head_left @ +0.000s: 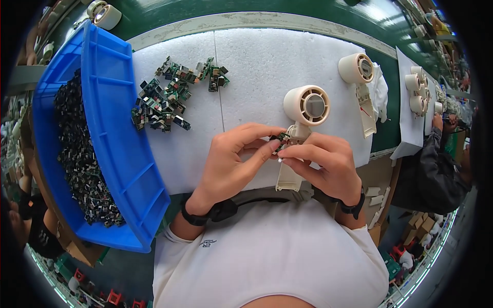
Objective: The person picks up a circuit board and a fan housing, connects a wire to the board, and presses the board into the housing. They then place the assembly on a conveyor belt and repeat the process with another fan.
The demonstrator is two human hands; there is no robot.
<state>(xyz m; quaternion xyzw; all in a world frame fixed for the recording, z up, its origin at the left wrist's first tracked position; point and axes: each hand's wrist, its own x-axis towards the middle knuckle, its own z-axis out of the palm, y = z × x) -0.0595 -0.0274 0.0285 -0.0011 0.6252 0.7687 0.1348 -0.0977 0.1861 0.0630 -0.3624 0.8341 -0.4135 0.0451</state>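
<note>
My left hand (228, 159) pinches a small green circuit board (280, 139) between thumb and fingertips. Close beside it, my right hand (328, 159) is closed with thumb and forefinger together on a tiny white piece (280, 159), which looks like a plug; its exact kind is too small to make out. Just beyond both hands lies a cream handheld fan (307, 105) with a round grille head. Its opened handle (288, 178) extends toward me, partly hidden under my fingers. Whether a wire joins the board to the fan cannot be seen.
Loose circuit boards (164, 95) lie heaped on the white foam sheet (257, 66). A blue bin (115, 128) full of small boards stands at left. Another opened fan (356, 69) rests at right by a white cloth (380, 92). Further right, a person (436, 164) works near more fans (418, 90).
</note>
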